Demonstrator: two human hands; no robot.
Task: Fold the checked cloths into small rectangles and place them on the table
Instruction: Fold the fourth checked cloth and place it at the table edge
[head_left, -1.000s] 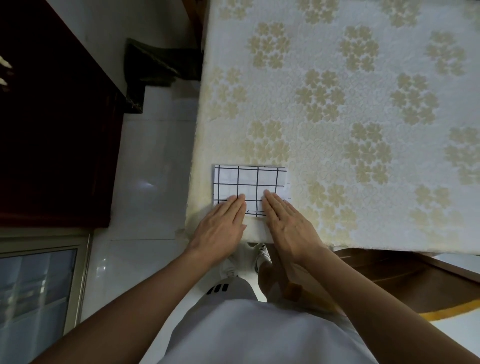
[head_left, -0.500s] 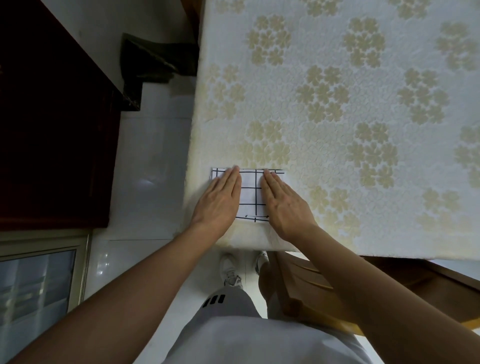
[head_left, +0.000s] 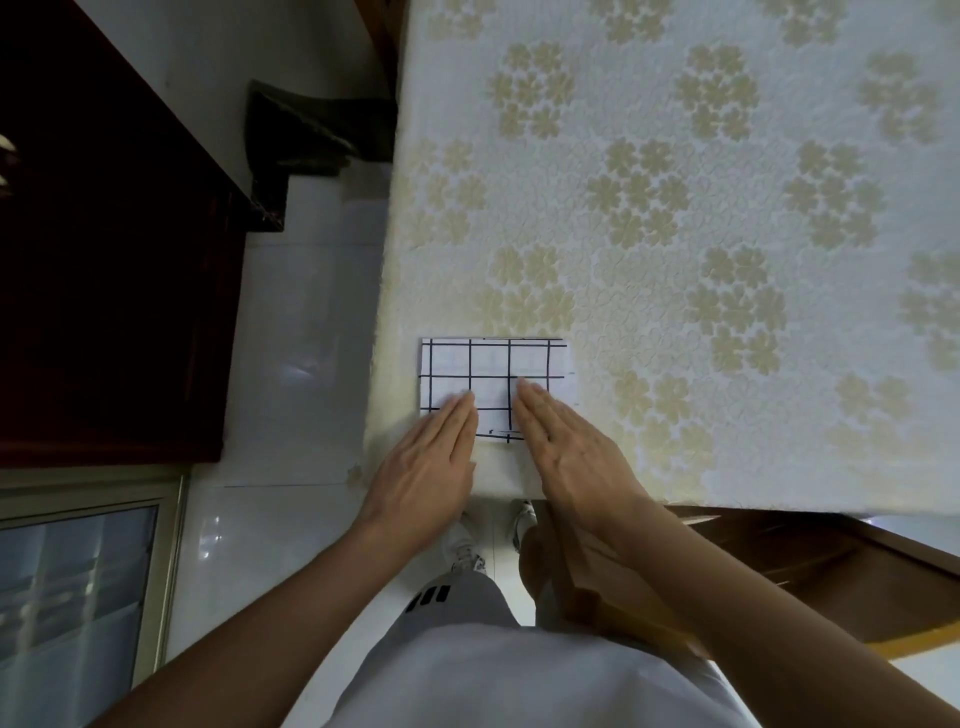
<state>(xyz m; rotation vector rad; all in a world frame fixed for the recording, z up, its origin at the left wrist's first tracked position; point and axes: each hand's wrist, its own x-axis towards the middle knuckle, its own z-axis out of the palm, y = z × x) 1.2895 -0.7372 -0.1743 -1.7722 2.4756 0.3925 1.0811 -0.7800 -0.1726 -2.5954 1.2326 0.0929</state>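
Observation:
A white cloth with black check lines (head_left: 493, 366) lies folded into a small rectangle at the near left corner of the table (head_left: 675, 234). My left hand (head_left: 428, 462) lies flat, fingers together, its fingertips on the cloth's near left part. My right hand (head_left: 569, 454) lies flat too, fingertips on the cloth's near right part. Both palms face down and grip nothing. The hands hide the cloth's near edge in part.
The table carries a white lace cover with beige flower clusters. A wooden chair (head_left: 779, 571) stands under the near edge to my right. White tiled floor (head_left: 301, 338) and dark wooden furniture (head_left: 104, 260) lie to the left.
Both hands slid forward over the folded cloth, then drew back toward me, so more of the cloth shows now. The cloth stayed in place.

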